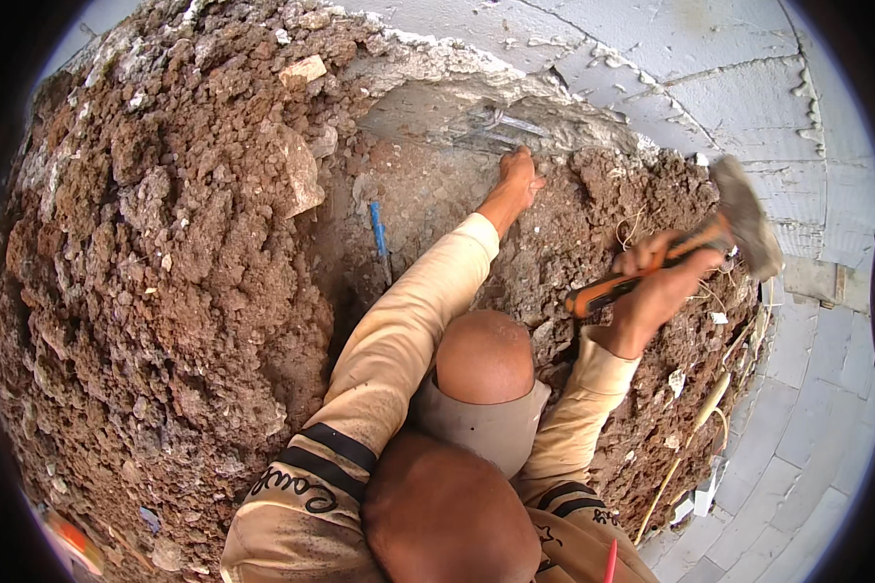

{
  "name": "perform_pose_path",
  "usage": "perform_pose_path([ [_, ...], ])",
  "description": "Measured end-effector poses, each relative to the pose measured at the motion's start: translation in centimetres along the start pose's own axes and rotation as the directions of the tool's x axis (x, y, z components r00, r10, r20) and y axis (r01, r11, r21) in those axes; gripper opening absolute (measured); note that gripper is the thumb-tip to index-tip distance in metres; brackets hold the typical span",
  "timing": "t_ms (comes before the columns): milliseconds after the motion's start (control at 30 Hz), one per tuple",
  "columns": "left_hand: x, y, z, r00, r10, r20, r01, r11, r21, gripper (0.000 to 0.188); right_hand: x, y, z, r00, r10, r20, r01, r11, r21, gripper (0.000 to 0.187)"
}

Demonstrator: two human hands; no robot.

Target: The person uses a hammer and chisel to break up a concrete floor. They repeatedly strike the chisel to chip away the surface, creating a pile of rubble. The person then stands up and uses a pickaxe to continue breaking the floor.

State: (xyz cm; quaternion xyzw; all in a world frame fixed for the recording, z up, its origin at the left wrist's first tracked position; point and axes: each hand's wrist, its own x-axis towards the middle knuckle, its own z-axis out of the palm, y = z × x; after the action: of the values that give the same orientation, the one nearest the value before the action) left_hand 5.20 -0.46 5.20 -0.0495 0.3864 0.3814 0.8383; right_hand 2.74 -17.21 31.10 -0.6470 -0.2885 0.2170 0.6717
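Observation:
My right hand [656,291] is wrapped round the black and orange handle of a hammer [749,219]. Its heavy grey head is raised at the right, above the brown soil and slightly blurred. My left hand [521,178] reaches forward to the broken concrete edge [437,102], its fingers curled. What lies inside those fingers, if anything, is hidden. Just beyond them, grey metal rods [515,123] show in a hollow in the concrete. A thin blue stick-like piece [377,228] with a dark lower end lies left of my left forearm.
Loose brown soil and stones [165,272] rise in a heap on the left. A light grey block wall [719,58] curves along the top and right. A pale cable [690,442] runs over the soil at the right. My bent knees [484,355] are between my arms.

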Motion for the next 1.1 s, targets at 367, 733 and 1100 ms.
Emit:
perform_pose_path([
  [367, -4.2, 1.6, 2.3, 0.989, -0.046, 0.138, 0.031, 0.994, 0.109, 0.018, -0.8, 13.0, -1.6, 0.926, 0.377, -0.022, -0.356, 0.853, -0.383, 0.060],
  [733, -2.1, 1.1, 1.1, 0.989, -0.089, 0.122, 0.085, 0.996, 0.036, 0.026, 0.6, 13.0, -0.8, 0.999, 0.032, 0.016, -0.029, 0.985, -0.169, 0.071],
  [1100, -2.7, 1.9, -0.6, 0.983, -0.111, 0.148, 0.124, 0.989, -0.082, 0.031, 1.7, 1.8, 1.0, 0.962, -0.254, -0.095, 0.265, 0.956, 0.126, 0.081],
])
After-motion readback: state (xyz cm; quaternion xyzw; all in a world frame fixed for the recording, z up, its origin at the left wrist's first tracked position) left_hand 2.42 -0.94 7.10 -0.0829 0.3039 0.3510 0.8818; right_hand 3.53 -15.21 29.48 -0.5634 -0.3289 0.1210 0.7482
